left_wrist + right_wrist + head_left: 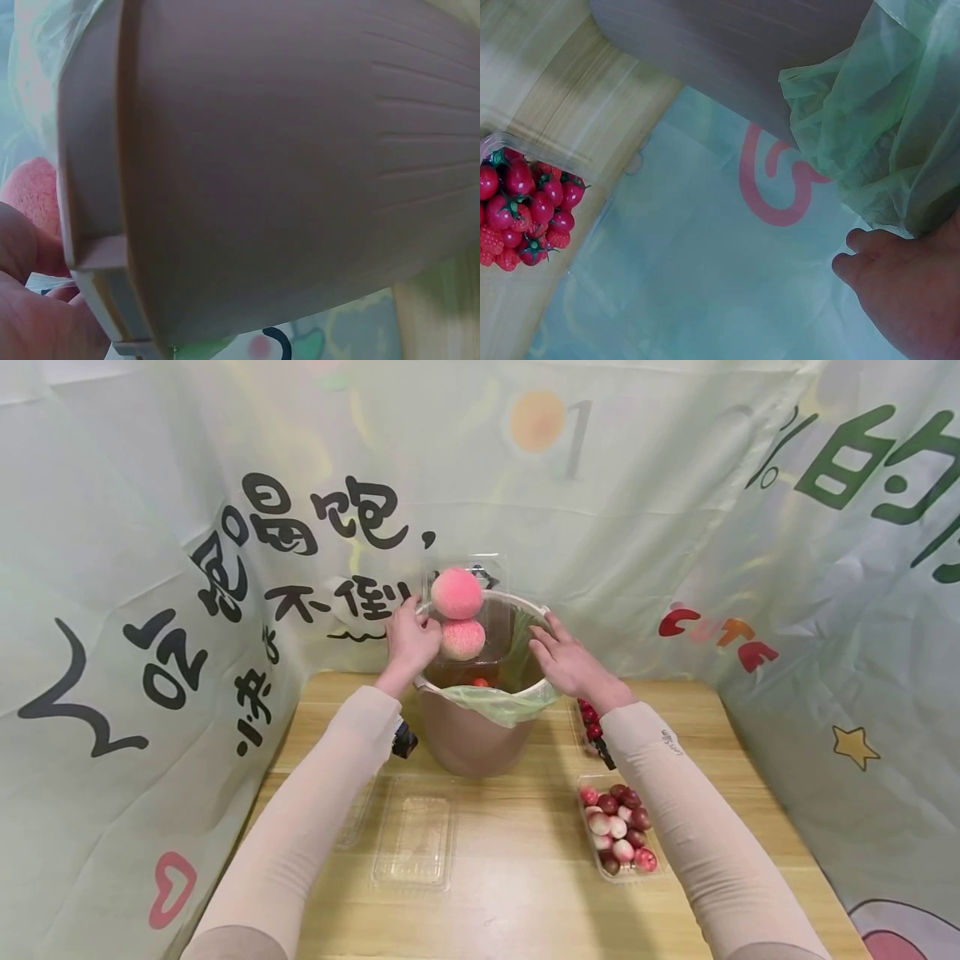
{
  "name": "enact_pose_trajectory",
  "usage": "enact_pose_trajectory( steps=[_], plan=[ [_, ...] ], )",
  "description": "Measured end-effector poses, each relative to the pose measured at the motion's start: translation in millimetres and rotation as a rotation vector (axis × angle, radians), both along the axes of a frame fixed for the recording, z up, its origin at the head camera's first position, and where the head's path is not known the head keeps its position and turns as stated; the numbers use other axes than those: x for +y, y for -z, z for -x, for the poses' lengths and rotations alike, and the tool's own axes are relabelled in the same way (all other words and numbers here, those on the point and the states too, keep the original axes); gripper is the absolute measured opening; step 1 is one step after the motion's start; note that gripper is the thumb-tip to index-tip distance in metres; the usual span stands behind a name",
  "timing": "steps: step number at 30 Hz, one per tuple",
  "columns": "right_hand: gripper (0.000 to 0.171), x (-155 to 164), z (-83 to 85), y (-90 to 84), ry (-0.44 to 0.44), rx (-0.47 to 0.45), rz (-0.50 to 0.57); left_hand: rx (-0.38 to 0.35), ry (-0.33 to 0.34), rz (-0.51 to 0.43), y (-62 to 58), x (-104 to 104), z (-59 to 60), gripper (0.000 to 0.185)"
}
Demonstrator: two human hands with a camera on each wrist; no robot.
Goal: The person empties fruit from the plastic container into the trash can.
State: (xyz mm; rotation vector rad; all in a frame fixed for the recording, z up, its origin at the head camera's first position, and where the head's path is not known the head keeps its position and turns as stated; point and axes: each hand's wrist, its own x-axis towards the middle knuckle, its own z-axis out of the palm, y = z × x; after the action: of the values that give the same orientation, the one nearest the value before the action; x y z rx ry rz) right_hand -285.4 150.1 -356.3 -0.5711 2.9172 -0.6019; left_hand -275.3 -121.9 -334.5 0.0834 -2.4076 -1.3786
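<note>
Left hand (414, 639) pinches a clear rectangular plastic container (497, 618), tilted over the mouth of a brownish-pink round plastic bin (480, 743) on the pale wood-grain surface (517, 860). Two fuzzy pink peaches (456, 593) lie against the container. Right hand (566, 662), fingers extended, is at the bin's rim, beside a translucent green plastic liner (498, 703).
</note>
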Motion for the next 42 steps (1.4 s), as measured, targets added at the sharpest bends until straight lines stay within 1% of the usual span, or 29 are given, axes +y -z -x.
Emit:
enact_pose_trajectory(
  steps=[5,9,12,16,20,24,27,31,34,42],
  plan=[
    [0.067,0.6,-0.2,-0.2,0.003,-0.007,0.010,0.032,-0.013,0.004,1.9,1.0,0.5,0.046],
    [0.066,0.9,-0.4,-0.2,0.007,-0.011,0.019,0.026,-0.013,0.000,3.1,3.3,-1.3,0.049],
    [0.065,0.7,-0.3,-0.2,0.009,-0.015,0.029,0.017,0.007,0.002,4.8,5.7,-3.2,0.050],
    [0.065,-0.4,0.1,-0.6,0.002,-0.010,0.034,0.026,0.013,0.045,6.7,6.8,-4.5,0.049],
    [0.066,-0.3,0.4,-0.7,-0.004,0.001,0.028,0.037,0.003,0.071,6.9,6.5,-4.6,0.048],
    [0.065,-0.4,1.1,-0.3,-0.007,0.013,0.024,0.030,-0.012,0.047,7.3,4.6,-2.6,0.046],
    [0.063,0.3,1.4,0.3,-0.004,0.009,0.019,0.029,-0.027,-0.005,4.4,1.8,-0.3,0.043],
    [0.063,1.1,1.9,0.3,0.001,-0.003,0.014,0.051,-0.043,-0.042,-5.4,-0.9,-0.8,0.040],
    [0.063,1.1,2.0,0.5,0.004,-0.006,0.011,0.058,-0.036,-0.038,-9.3,-0.1,-3.2,0.040],
    [0.063,-0.7,1.1,-0.9,0.004,-0.008,0.007,0.060,-0.026,-0.046,-10.9,-1.5,-5.6,0.041]
  ],
)
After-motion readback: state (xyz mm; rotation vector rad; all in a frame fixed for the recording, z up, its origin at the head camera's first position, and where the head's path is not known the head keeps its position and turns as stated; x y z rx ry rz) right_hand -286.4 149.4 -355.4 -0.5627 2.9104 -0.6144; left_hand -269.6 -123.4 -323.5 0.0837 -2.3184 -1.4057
